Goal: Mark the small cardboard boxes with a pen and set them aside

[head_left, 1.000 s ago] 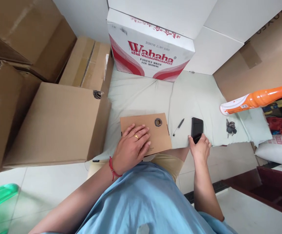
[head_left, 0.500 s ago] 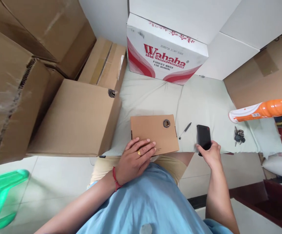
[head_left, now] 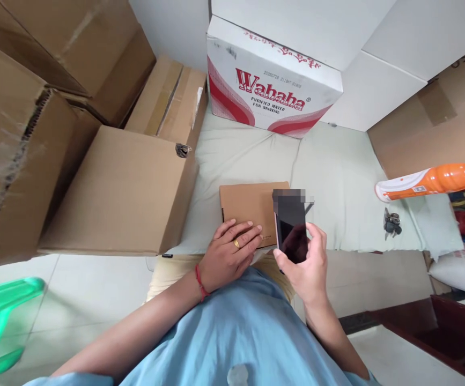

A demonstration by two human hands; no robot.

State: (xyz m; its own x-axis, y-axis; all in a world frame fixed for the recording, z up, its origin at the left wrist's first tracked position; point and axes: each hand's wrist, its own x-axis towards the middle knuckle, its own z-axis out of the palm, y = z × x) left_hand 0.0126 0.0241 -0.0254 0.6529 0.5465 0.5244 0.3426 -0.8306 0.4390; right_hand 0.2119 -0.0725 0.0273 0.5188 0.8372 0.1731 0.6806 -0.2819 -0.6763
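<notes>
Pale cloth (head_left: pixel 337 161) bears a closed box (head_left: pixel 246 201) beneath outstretched left fingers (head_left: pixel 243 242); right fingers (head_left: pixel 318 238) clamp a phone (head_left: pixel 290 228).

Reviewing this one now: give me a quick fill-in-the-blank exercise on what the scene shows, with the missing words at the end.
1. The right hand holds a black ____.
2. The left hand rests on the small brown box and wears a gold-coloured ____.
3. The keys lie near an orange ____.
4. The biggest printed word on the white-and-red box is ____.

Missing words: phone; ring; bottle; Wahaha.
</notes>
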